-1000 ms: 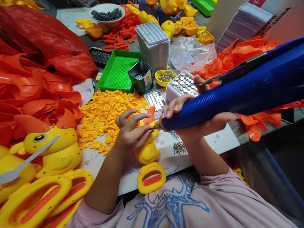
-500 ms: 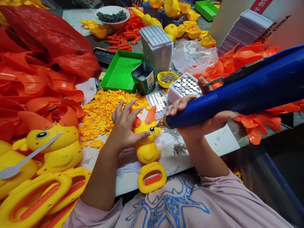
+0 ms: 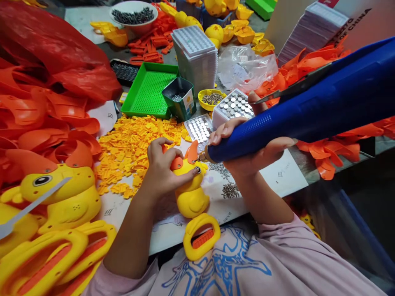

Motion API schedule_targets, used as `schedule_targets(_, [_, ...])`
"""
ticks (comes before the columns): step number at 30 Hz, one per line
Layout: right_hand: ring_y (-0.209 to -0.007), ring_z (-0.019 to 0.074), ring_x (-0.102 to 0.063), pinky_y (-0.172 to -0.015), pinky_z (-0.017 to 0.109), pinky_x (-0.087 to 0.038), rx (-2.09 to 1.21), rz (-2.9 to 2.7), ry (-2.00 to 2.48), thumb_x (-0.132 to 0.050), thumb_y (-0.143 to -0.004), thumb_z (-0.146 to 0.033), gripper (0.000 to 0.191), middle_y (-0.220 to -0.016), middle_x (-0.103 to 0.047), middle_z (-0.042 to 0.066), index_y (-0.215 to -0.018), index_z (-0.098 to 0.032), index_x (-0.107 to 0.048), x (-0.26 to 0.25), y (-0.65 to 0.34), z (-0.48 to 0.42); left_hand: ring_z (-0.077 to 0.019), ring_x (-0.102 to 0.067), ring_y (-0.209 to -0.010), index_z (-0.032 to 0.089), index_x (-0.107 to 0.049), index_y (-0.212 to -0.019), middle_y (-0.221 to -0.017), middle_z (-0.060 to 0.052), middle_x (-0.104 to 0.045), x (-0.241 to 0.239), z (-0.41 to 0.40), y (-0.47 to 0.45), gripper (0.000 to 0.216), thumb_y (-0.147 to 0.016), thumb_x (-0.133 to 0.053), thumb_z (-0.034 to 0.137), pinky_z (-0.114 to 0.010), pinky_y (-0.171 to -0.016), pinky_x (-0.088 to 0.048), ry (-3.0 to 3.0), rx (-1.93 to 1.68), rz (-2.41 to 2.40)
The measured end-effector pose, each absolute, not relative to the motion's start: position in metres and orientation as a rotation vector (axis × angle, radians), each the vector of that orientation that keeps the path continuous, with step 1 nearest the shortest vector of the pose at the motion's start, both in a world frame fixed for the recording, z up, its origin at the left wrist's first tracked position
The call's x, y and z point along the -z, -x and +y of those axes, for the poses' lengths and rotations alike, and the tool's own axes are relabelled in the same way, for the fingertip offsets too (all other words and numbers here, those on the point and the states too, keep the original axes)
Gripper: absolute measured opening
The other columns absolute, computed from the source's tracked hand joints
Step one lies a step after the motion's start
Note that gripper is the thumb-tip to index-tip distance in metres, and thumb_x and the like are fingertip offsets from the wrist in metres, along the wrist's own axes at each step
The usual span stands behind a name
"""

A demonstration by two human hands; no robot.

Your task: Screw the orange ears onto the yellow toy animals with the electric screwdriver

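A yellow toy duck [image 3: 190,196] with orange fins and a looped handle lies on the white table sheet [image 3: 286,177] in front of me. My left hand [image 3: 163,170] grips the duck's head, fingers curled over it and thumb near the eye. My right hand [image 3: 247,150] is wrapped round a big blue electric screwdriver [image 3: 308,107]. The screwdriver's tip rests beside the duck's eye. Loose small screws [image 3: 230,190] lie just under my right wrist.
A heap of small yellow parts [image 3: 132,144] lies left of the duck. Behind stand a green tray [image 3: 148,92], a green tin [image 3: 180,98], a yellow screw dish [image 3: 211,98] and trays of button cells [image 3: 234,106]. Orange shells [image 3: 46,123] and finished ducks [image 3: 58,197] crowd the left.
My left hand's fingers were spread over the duck; now they are curled tight on its head. The duck has tilted slightly and the screwdriver tip stays at its eye.
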State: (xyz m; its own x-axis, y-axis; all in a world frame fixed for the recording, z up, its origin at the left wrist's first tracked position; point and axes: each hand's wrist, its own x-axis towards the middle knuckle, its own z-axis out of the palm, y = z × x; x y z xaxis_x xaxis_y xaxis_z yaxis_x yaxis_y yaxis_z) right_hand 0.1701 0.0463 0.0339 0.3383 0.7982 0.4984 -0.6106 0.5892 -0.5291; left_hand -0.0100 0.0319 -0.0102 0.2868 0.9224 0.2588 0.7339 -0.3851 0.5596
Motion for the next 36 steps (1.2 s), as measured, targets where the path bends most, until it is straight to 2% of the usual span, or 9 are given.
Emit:
schedule_targets(5, [-0.046,0.0151,-0.059,-0.042,0.028,-0.051,-0.969,-0.804,0.346,-0.060,-0.071,-0.073,0.048,-0.062,-0.061,-0.002,-0.078,-0.026,-0.059,-0.029,-0.170,0.045,-0.0330,-0.040,-0.121,0.019,-0.058,-0.079,-0.115,-0.008,-0.036,0.008,0.032,0.008,0.039,-0.063,-0.075,0.051,-0.051,-0.105,-0.037,-2.216,-0.766,1.519])
schedule_targets(10, [-0.050,0.0155,-0.061,-0.047,0.029,-0.054,-1.019,-0.822,0.345,-0.065,-0.074,-0.061,0.037,-0.065,-0.063,-0.001,-0.075,-0.024,-0.057,-0.029,-0.171,0.041,-0.0325,-0.041,-0.119,0.020,-0.058,-0.080,-0.114,-0.008,-0.037,0.006,0.030,0.005,0.038,-0.064,-0.075,0.050,-0.051,-0.104,-0.036,-2.229,-0.764,1.507])
schedule_targets(20, [-0.049,0.0141,-0.059,-0.048,0.029,-0.052,-1.140,-0.924,0.484,-0.068,-0.064,-0.071,0.051,-0.061,-0.056,-0.002,-0.072,-0.021,-0.061,-0.032,-0.170,0.046,-0.0337,-0.039,-0.120,0.019,-0.057,-0.082,-0.115,-0.009,-0.035,0.010,0.029,0.002,0.040,-0.063,-0.075,0.050,-0.054,-0.105,-0.035,-2.237,-0.804,1.494])
schedule_targets(27, [-0.048,0.0153,-0.060,-0.048,0.030,-0.052,-1.245,-0.950,0.415,-0.069,-0.066,-0.062,0.044,-0.062,-0.058,-0.001,-0.070,-0.019,-0.064,-0.028,-0.169,0.055,-0.0351,-0.039,-0.122,0.017,-0.057,-0.084,-0.113,-0.011,-0.030,0.012,0.028,0.002,0.038,-0.065,-0.074,0.045,-0.053,-0.106,-0.038,-2.206,-0.839,1.509])
schedule_targets(32, [-0.050,0.0144,-0.060,-0.049,0.029,-0.052,-1.226,-0.912,0.448,-0.068,-0.069,-0.061,0.041,-0.063,-0.060,-0.002,-0.069,-0.020,-0.059,-0.027,-0.168,0.056,-0.0372,-0.039,-0.122,0.018,-0.056,-0.079,-0.114,-0.011,-0.032,0.007,0.030,0.001,0.039,-0.063,-0.073,0.050,-0.056,-0.106,-0.037,-2.153,-0.742,1.598])
schedule_targets(36, [-0.051,0.0144,-0.058,-0.046,0.029,-0.051,-1.138,-0.875,0.451,-0.061,-0.069,-0.072,0.052,-0.064,-0.058,-0.001,-0.073,-0.021,-0.058,-0.027,-0.174,0.056,-0.0399,-0.038,-0.126,0.019,-0.056,-0.078,-0.122,-0.012,-0.037,-0.004,0.036,0.002,0.047,-0.055,-0.078,0.054,-0.059,-0.109,-0.031,-2.142,-0.499,1.716])
